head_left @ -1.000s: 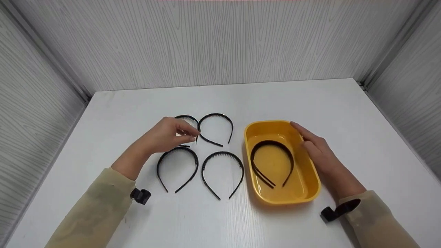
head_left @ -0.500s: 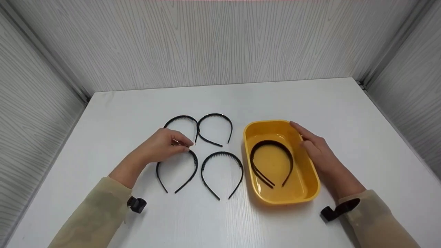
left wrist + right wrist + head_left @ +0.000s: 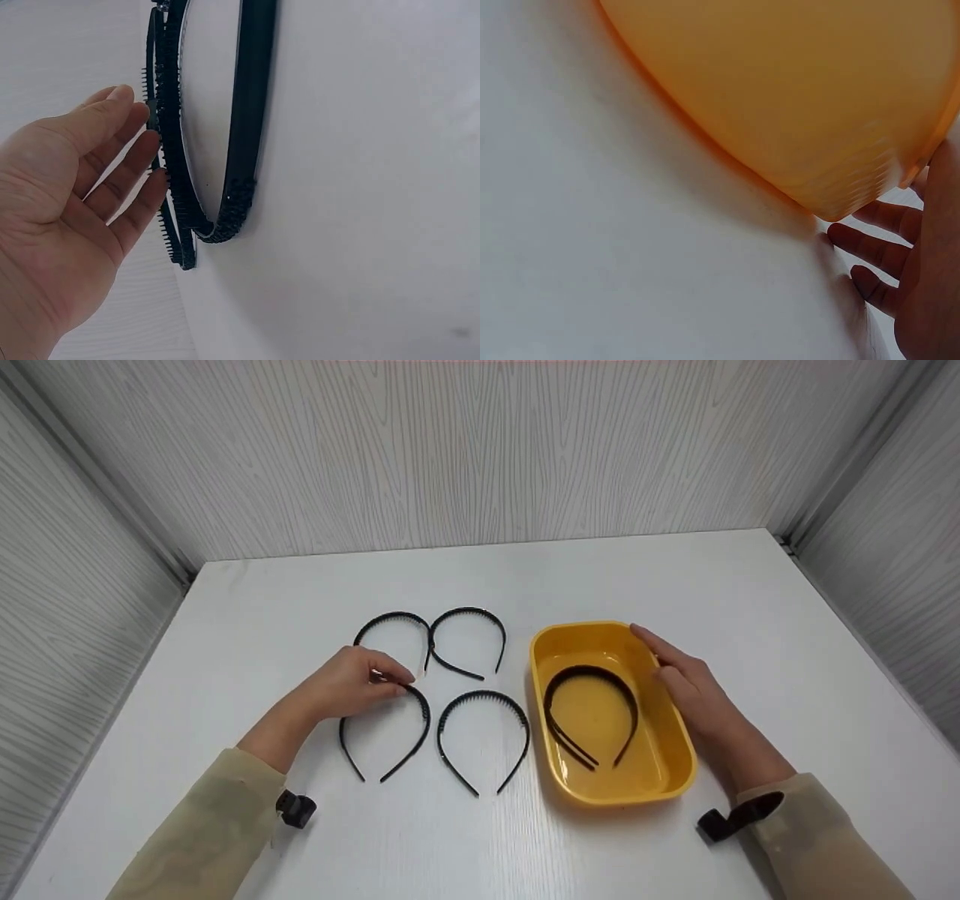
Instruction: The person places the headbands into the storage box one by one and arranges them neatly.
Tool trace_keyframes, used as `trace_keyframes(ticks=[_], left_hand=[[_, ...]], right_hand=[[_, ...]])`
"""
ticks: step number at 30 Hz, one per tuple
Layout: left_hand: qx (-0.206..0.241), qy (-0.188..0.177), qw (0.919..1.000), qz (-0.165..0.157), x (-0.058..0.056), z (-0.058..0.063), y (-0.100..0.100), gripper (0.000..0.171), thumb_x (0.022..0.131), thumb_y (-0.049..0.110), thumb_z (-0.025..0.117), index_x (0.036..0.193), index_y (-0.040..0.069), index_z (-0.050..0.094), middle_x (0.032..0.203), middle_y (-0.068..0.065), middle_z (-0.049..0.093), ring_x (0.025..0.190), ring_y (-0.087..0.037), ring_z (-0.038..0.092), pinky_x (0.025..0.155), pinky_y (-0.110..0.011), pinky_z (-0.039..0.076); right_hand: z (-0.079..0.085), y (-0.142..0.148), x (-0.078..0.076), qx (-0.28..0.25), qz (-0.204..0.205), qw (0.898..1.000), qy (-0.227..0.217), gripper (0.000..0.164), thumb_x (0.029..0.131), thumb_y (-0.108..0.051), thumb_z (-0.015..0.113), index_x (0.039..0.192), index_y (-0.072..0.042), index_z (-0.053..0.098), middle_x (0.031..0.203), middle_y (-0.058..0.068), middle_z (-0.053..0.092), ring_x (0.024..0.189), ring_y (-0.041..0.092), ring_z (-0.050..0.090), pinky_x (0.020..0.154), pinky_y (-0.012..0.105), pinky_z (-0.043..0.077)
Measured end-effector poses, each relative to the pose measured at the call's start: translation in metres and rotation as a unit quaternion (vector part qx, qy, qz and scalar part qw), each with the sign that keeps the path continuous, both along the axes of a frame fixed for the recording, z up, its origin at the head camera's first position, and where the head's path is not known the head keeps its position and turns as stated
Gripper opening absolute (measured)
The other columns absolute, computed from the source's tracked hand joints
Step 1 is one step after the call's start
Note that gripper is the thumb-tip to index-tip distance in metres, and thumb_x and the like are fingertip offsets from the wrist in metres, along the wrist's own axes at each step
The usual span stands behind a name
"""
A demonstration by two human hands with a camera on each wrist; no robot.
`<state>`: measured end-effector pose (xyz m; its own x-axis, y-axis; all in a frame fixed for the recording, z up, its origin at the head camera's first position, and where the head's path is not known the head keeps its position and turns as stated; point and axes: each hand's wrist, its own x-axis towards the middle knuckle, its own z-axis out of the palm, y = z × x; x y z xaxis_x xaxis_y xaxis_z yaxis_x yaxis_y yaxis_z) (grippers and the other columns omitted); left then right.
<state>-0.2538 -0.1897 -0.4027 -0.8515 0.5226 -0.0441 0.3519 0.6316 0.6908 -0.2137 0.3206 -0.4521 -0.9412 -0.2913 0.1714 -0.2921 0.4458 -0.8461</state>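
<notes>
Near the top arc of the lower-left black toothed headband, my left hand lowers its fingertips right to the band. In the left wrist view the same hand has loosely extended fingers at the teeth of a headband, the thumb tip standing off it. My right hand holds the right side of a yellow plastic basin, its thumb at the rim. Other fingers lie outside the basin's corner in the right wrist view. Headbands lie overlapped inside the basin.
Two more headbands lie behind, the back-left one touching the back-right one. Another headband rests between my left hand and the basin. A wood-patterned panel closes the white table's far edge.
My left hand has come down and towards me from the back-left headband to the lower-left one, mostly in the first half second. The right hand and basin have barely moved.
</notes>
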Motion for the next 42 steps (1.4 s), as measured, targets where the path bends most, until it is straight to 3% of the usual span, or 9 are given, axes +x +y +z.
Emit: trace_keyframes(ticks=[9, 22, 33, 42], left_hand=[[-0.025, 0.009, 0.9995, -0.014, 0.001, -0.004, 0.002, 0.017, 0.097, 0.008, 0.076, 0.111, 0.014, 0.085, 0.109, 0.002, 0.079, 0.104, -0.019, 0.069, 0.095, -0.042, 0.054], [-0.025, 0.011, 0.9991, -0.034, 0.001, -0.009, 0.006, 0.016, 0.095, 0.008, 0.08, 0.107, 0.015, 0.086, 0.11, 0.002, 0.078, 0.11, -0.022, 0.07, 0.1, -0.047, 0.053], [-0.026, 0.019, 0.9981, -0.052, 0.001, -0.014, 0.009, 0.016, 0.095, 0.005, 0.079, 0.104, 0.015, 0.086, 0.108, 0.002, 0.079, 0.112, -0.023, 0.071, 0.1, -0.046, 0.055], [-0.024, 0.04, 0.9965, -0.069, 0.001, -0.018, 0.01, 0.015, 0.095, 0.004, 0.078, 0.101, 0.015, 0.087, 0.105, 0.003, 0.079, 0.109, -0.022, 0.072, 0.098, -0.044, 0.056]], right_hand=[[-0.001, 0.0, 0.0, 0.01, -0.002, 1.0, 0.008, 0.067, 0.106, -0.007, 0.037, 0.167, -0.034, 0.035, 0.168, -0.007, 0.038, 0.155, 0.019, 0.034, 0.118, 0.015, 0.026], [0.002, 0.0, 0.002, 0.01, 0.0, 1.0, 0.006, 0.066, 0.107, -0.008, 0.036, 0.167, -0.037, 0.034, 0.168, -0.006, 0.038, 0.155, 0.019, 0.034, 0.119, 0.018, 0.026], [0.0, 0.0, 0.0, -0.008, -0.004, 1.0, -0.019, 0.069, 0.106, -0.006, 0.037, 0.166, -0.039, 0.034, 0.167, -0.01, 0.038, 0.155, 0.017, 0.034, 0.119, 0.016, 0.027], [-0.003, 0.0, 0.002, -0.05, 0.001, 0.998, -0.032, 0.071, 0.104, -0.002, 0.035, 0.166, -0.037, 0.037, 0.165, -0.001, 0.043, 0.149, 0.022, 0.041, 0.113, 0.016, 0.035]])
